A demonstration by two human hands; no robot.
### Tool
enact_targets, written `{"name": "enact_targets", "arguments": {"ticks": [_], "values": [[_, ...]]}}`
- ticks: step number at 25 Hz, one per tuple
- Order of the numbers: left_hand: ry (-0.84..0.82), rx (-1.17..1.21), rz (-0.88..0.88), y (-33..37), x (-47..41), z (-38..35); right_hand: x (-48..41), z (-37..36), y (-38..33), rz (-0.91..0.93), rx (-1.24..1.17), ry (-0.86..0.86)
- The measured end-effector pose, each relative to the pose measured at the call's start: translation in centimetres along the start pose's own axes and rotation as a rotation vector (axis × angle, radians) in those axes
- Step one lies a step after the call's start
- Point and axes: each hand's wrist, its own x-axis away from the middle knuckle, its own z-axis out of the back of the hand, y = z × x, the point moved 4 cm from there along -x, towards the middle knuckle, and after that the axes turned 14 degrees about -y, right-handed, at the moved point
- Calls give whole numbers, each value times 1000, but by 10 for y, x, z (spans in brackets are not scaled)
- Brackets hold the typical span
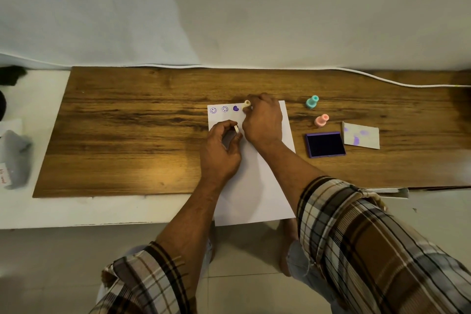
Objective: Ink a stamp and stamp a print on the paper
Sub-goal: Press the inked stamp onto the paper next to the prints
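Note:
A white sheet of paper (257,186) lies on the wooden board (127,130), overhanging the front edge. Along its top edge are two purple smiley prints (213,110) and a purple heart print (236,108). My right hand (262,120) holds a cream stamp (247,104) pressed down on the paper just right of the heart. My left hand (223,150) rests on the paper and pinches a small cream cap (236,129). The open purple ink pad (325,145) sits to the right of the paper.
A teal stamp (312,102) and a pink stamp (321,120) stand upright right of the paper. The pad's white lid (361,135), smudged with purple, lies beyond the ink pad. A white cable (382,80) runs along the board's back edge. Grey cloth (15,158) lies far left.

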Motion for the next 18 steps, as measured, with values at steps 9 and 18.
{"name": "enact_targets", "arguments": {"ticks": [9,18], "values": [[-4,-27,17,2,2,0,-13,9,6,150,178,-113],[-45,75,26,3,4,2,7,30,26,-169,-511,129]]}}
